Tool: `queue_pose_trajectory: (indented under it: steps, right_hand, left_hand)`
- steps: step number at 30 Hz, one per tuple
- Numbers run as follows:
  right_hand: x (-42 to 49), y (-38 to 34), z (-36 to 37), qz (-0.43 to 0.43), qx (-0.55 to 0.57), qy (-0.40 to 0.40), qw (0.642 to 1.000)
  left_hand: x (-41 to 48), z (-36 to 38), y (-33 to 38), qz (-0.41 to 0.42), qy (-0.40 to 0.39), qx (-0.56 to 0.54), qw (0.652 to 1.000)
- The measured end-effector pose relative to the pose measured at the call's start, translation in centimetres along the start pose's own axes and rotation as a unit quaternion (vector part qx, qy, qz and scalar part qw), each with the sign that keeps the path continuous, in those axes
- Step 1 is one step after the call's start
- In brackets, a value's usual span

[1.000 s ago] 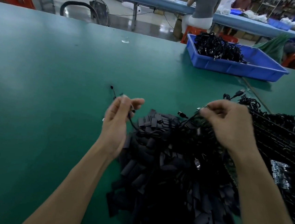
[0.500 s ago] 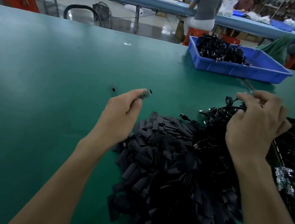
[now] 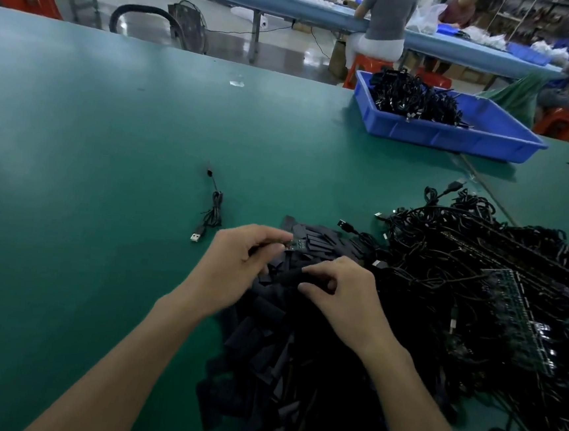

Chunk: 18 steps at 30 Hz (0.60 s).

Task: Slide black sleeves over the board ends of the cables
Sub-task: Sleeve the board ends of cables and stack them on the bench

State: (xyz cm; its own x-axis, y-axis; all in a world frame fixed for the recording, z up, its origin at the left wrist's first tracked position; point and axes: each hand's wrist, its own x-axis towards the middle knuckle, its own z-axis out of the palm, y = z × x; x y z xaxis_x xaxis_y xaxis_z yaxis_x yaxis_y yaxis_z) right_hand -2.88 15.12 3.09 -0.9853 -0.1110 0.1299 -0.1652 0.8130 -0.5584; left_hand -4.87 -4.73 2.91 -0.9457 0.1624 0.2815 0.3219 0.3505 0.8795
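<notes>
A heap of flat black sleeves [image 3: 284,363] lies on the green table in front of me. To its right sits a tangle of black cables [image 3: 477,273] with small circuit boards. My left hand [image 3: 237,262] pinches the small board end of a cable [image 3: 296,246] over the top of the sleeve heap. My right hand [image 3: 341,292] is just right of it, fingers curled round a black sleeve [image 3: 289,277] at the heap. One coiled cable with a USB plug [image 3: 209,215] lies alone on the table, left of my hands.
A blue tray [image 3: 455,137] holding more black cables stands at the back right. The green table [image 3: 74,162] stretches wide to the left. Beyond its far edge are another bench, red stools and seated people.
My right hand has left the cable tangle and come down left onto the sleeve heap. My left hand has dropped lower and nearer with the board end. A coiled cable now lies on the table.
</notes>
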Motion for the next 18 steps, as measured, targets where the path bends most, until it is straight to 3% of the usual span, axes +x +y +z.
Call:
queue_pose_trajectory:
  steps: [4, 7, 18]
  right_hand:
    - [-0.5, 0.0, 1.0, -0.019, 0.147, 0.071, 0.986]
    - [-0.4, -0.2, 1.3, 0.000, 0.292, 0.124, 0.948]
    - [-0.9, 1.2, 2.2, 0.084, 0.413, 0.153, 0.894]
  left_hand:
    - [-0.5, 1.8, -0.2, -0.002, -0.028, 0.007, 1.000]
    - [-1.1, 2.2, -0.7, -0.039, 0.003, -0.050, 0.998]
    - [-1.6, 2.5, -1.1, -0.067, -0.011, -0.059, 0.996]
